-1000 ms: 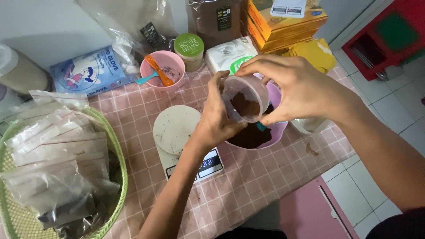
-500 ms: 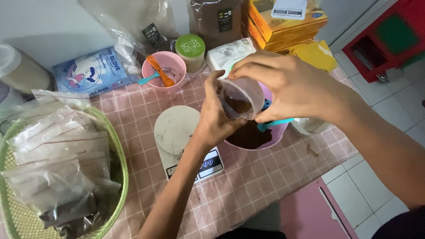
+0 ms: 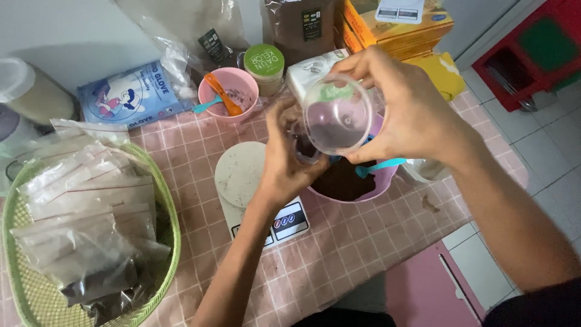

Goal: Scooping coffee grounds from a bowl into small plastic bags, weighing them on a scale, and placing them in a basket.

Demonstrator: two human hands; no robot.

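Clear cup (image 3: 336,115) tipped by right hand (image 3: 407,109)

Both forearms come up from the near edge and meet at mid-scene. The left hand (image 3: 287,160) sits low and slightly left, back toward the camera, thumb on the far side, fingers curled in a closed grasp. The right hand (image 3: 402,115) sits higher and to the right, wrist bent inward, thumb and fingers spread in a wide closed hold. The right forearm slants away toward the near right corner.
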